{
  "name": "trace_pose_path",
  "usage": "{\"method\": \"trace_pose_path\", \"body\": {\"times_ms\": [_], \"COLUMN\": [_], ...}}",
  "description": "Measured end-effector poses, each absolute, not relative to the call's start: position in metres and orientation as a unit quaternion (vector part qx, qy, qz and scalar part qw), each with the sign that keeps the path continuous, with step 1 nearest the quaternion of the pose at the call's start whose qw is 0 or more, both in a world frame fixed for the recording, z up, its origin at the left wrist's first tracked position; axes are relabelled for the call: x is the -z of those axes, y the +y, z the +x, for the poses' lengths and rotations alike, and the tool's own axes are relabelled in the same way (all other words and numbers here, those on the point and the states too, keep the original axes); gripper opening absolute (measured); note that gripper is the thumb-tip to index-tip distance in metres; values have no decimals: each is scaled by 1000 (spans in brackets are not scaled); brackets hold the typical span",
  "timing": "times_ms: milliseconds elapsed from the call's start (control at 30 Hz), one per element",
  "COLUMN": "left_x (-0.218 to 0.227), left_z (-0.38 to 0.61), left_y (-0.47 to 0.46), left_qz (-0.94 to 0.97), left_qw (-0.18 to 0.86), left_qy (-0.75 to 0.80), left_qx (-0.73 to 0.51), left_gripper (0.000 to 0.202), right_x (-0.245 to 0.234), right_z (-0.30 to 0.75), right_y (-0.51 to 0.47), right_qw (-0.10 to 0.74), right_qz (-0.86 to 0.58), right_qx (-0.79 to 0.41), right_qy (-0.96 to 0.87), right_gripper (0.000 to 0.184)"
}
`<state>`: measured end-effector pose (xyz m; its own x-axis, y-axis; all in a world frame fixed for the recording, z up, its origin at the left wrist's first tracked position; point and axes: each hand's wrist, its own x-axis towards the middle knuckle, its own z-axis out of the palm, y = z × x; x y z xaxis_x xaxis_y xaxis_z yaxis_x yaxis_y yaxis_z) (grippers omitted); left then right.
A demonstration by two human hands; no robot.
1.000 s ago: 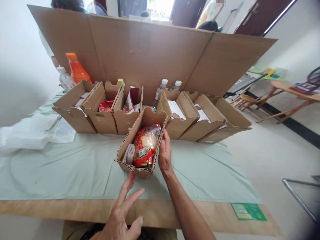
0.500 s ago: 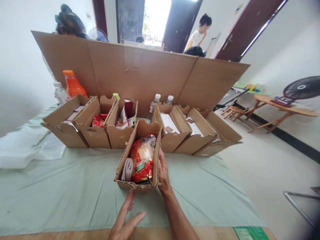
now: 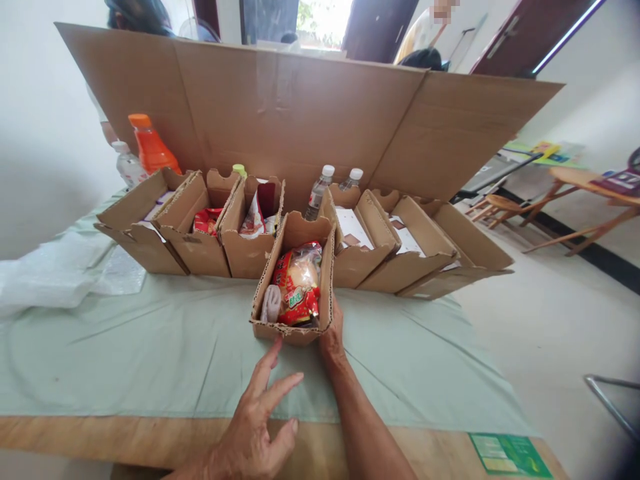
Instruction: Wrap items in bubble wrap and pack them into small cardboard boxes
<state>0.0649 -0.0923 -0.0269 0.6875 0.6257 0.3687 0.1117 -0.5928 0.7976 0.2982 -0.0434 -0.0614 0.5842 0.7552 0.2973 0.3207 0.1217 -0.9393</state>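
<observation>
A narrow open-topped cardboard box (image 3: 295, 335) stands in front of the row of similar boxes, its far end at the gap in the row. Inside are a red and clear packet of round baked food (image 3: 300, 283) and a rolled pale cloth-like item (image 3: 271, 304). My right hand (image 3: 334, 333) lies along the box's right wall, fingers stretched out and partly hidden by it. My left hand (image 3: 265, 407) is open with spread fingers. Its index fingertip is at the lower front edge of the box; whether it presses there I cannot tell.
A tall cardboard panel (image 3: 320, 100) stands behind the boxes. An orange bottle (image 3: 156, 150) and clear bottles (image 3: 320, 190) stand between. Bubble wrap (image 3: 55, 273) lies left on the green cloth (image 3: 150, 347); a green card (image 3: 510, 455) lies front right. People are beyond the panel.
The view has tilted down and shifted left, so everything sits higher and further right. My left hand shows more fully, still spread by the box front; my right hand stays along its side.
</observation>
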Motion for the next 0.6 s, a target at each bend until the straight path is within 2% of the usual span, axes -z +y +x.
{"method": "trace_pose_path", "body": {"times_ms": [300, 600], "left_x": [38, 27], "left_z": [86, 156], "left_y": [-82, -7], "left_qz": [816, 800], "left_qw": [423, 453], "left_qy": [248, 275], "left_qx": [-305, -280], "left_gripper": [69, 62], "right_x": [63, 69], "right_z": [301, 304], "right_y": [-37, -31], "right_qw": [677, 714], "right_qz": [-619, -625], "right_qx": [-226, -222], "right_qy": [-328, -225], "right_gripper": [65, 59]}}
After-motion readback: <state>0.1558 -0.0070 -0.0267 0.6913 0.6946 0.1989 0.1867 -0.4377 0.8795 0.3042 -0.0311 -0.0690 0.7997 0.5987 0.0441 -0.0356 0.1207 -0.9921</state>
